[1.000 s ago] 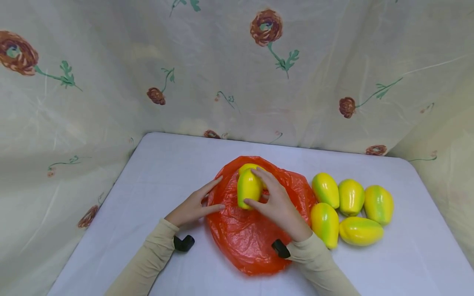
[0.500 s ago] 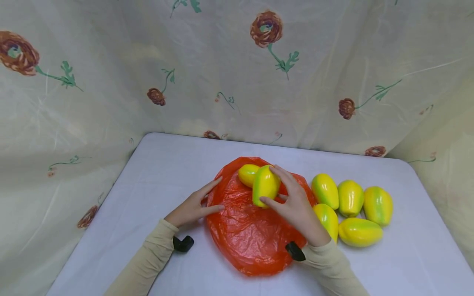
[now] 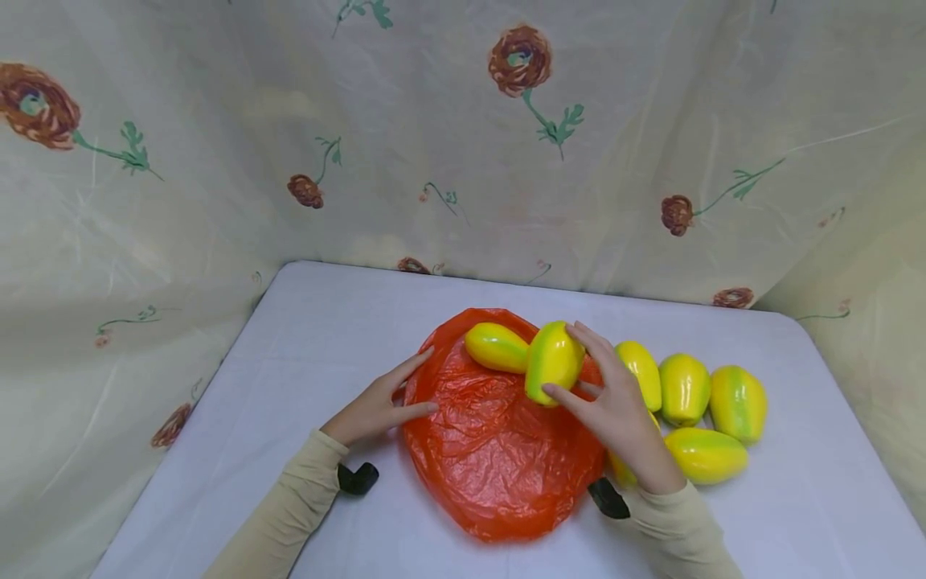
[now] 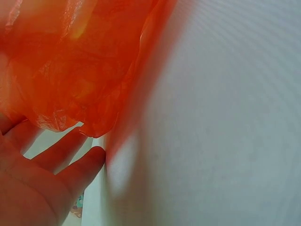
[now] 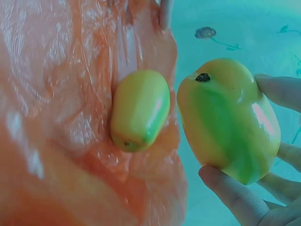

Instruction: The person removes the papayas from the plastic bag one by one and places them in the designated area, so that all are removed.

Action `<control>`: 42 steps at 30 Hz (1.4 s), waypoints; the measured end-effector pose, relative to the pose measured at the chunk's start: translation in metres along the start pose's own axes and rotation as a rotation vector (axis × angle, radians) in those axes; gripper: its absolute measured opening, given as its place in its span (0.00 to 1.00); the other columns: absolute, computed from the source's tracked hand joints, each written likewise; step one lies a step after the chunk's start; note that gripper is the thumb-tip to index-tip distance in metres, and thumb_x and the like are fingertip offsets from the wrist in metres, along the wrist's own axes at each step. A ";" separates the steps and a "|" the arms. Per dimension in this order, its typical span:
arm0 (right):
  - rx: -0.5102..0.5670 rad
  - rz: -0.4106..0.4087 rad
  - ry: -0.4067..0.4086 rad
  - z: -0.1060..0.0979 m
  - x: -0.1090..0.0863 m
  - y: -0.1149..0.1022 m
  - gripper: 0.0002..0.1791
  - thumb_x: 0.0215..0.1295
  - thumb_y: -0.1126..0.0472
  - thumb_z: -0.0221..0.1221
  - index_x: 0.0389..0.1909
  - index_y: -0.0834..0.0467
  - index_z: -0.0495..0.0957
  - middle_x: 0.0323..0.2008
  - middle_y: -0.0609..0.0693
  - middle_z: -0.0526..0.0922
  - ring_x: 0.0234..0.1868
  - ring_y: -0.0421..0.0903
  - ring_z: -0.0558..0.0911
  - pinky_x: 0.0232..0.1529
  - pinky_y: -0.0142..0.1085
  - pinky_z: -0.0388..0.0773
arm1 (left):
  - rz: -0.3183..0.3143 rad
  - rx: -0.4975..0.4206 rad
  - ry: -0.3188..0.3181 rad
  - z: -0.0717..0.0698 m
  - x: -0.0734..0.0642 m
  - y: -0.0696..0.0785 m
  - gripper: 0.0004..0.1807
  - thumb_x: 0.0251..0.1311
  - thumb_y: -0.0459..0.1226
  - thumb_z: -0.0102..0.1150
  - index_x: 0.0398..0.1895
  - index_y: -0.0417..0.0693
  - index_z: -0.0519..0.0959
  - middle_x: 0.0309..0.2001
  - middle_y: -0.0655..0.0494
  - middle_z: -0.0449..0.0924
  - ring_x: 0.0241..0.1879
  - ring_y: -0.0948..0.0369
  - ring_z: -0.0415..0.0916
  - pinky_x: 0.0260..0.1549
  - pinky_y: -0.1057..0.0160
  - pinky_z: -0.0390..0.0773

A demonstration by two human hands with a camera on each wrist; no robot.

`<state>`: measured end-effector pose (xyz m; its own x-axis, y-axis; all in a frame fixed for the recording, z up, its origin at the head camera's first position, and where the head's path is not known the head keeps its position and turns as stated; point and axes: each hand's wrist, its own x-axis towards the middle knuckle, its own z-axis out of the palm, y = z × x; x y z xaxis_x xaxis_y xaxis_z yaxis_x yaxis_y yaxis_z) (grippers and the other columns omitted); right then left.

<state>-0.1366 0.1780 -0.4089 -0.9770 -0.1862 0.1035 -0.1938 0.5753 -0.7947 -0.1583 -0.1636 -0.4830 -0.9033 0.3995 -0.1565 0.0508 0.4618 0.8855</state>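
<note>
A red plastic bag (image 3: 499, 466) lies spread on the table with one yellow-green mango (image 3: 496, 347) on it, near its far edge. My right hand (image 3: 624, 418) holds a second mango (image 3: 553, 363) between thumb and fingers, raised over the bag's right part. The right wrist view shows this held mango (image 5: 228, 122) with its dark stem end. At the bag's left edge, my left hand (image 3: 376, 408) has its fingers and thumb spread, touching the plastic. From the left wrist, the loosely extended fingers (image 4: 82, 172) appear against the red film.
Several more mangoes (image 3: 684, 389) sit grouped to the right of the bag; my right forearm partly covers one (image 3: 624, 473). A white cloth covers the table (image 3: 340, 322). Flowered curtain (image 3: 405, 104) hangs behind and at both sides.
My right hand has carried its mango rightward, from in front of the mango on the bag to the right of it, uncovering that one. My left hand has stayed in place.
</note>
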 end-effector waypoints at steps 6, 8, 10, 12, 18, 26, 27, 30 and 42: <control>-0.036 0.002 0.048 -0.014 -0.008 0.000 0.48 0.64 0.53 0.71 0.81 0.46 0.57 0.82 0.53 0.56 0.77 0.63 0.63 0.59 0.56 0.82 | -0.004 0.001 0.003 0.000 0.000 0.000 0.47 0.66 0.48 0.68 0.83 0.71 0.52 0.84 0.55 0.51 0.81 0.46 0.56 0.72 0.42 0.70; -0.044 0.004 0.067 -0.018 -0.010 0.001 0.48 0.65 0.53 0.71 0.81 0.46 0.56 0.82 0.54 0.56 0.77 0.64 0.64 0.59 0.58 0.82 | -0.003 0.005 0.003 0.000 0.000 0.000 0.47 0.66 0.48 0.68 0.83 0.71 0.52 0.84 0.54 0.51 0.80 0.46 0.56 0.72 0.42 0.70; -0.049 0.011 0.081 -0.021 -0.013 0.003 0.48 0.65 0.52 0.71 0.82 0.45 0.56 0.82 0.54 0.55 0.76 0.65 0.64 0.58 0.59 0.83 | -0.001 0.009 0.002 0.000 0.000 0.000 0.47 0.66 0.48 0.68 0.83 0.71 0.52 0.84 0.54 0.51 0.80 0.46 0.57 0.72 0.43 0.71; -0.048 0.026 0.089 -0.025 -0.017 0.006 0.48 0.66 0.50 0.70 0.82 0.44 0.55 0.82 0.54 0.54 0.76 0.66 0.64 0.57 0.59 0.83 | -0.003 0.009 0.002 0.000 0.000 0.001 0.47 0.66 0.48 0.68 0.83 0.71 0.52 0.84 0.54 0.51 0.80 0.46 0.58 0.71 0.43 0.73; -0.062 0.053 0.112 -0.038 -0.027 0.014 0.49 0.65 0.47 0.70 0.82 0.43 0.54 0.83 0.53 0.53 0.76 0.67 0.63 0.55 0.56 0.83 | -0.010 0.014 -0.001 0.000 -0.001 0.002 0.47 0.66 0.49 0.68 0.83 0.69 0.52 0.84 0.55 0.51 0.79 0.46 0.58 0.70 0.44 0.74; -0.099 0.056 0.148 -0.053 -0.040 0.026 0.49 0.66 0.50 0.70 0.82 0.46 0.54 0.82 0.56 0.54 0.74 0.72 0.63 0.53 0.57 0.80 | 0.004 0.001 -0.008 -0.001 -0.001 0.001 0.47 0.66 0.48 0.68 0.83 0.67 0.52 0.84 0.54 0.51 0.79 0.46 0.59 0.70 0.44 0.74; -0.106 0.056 0.153 -0.055 -0.041 0.027 0.49 0.65 0.51 0.70 0.82 0.46 0.54 0.82 0.57 0.54 0.74 0.72 0.63 0.53 0.58 0.80 | 0.003 -0.003 -0.009 -0.001 -0.001 0.001 0.47 0.66 0.48 0.68 0.83 0.67 0.52 0.84 0.54 0.51 0.79 0.47 0.59 0.70 0.44 0.74; -0.117 0.055 0.173 -0.060 -0.044 0.029 0.49 0.65 0.52 0.71 0.82 0.48 0.54 0.82 0.58 0.54 0.73 0.73 0.64 0.52 0.57 0.79 | 0.004 -0.008 -0.012 -0.001 -0.001 0.001 0.47 0.66 0.48 0.68 0.83 0.68 0.52 0.84 0.55 0.50 0.79 0.47 0.59 0.70 0.45 0.74; -0.186 0.104 0.242 -0.079 -0.059 0.040 0.51 0.64 0.53 0.72 0.82 0.48 0.54 0.82 0.59 0.55 0.74 0.73 0.63 0.42 0.36 0.86 | 0.001 -0.015 -0.009 0.001 0.001 -0.001 0.47 0.66 0.48 0.68 0.83 0.68 0.52 0.84 0.55 0.51 0.78 0.47 0.61 0.68 0.46 0.77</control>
<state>-0.0939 0.2748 -0.3993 -0.9808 0.0626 0.1845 -0.0834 0.7212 -0.6877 -0.1591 -0.1631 -0.4847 -0.8996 0.4067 -0.1593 0.0453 0.4497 0.8920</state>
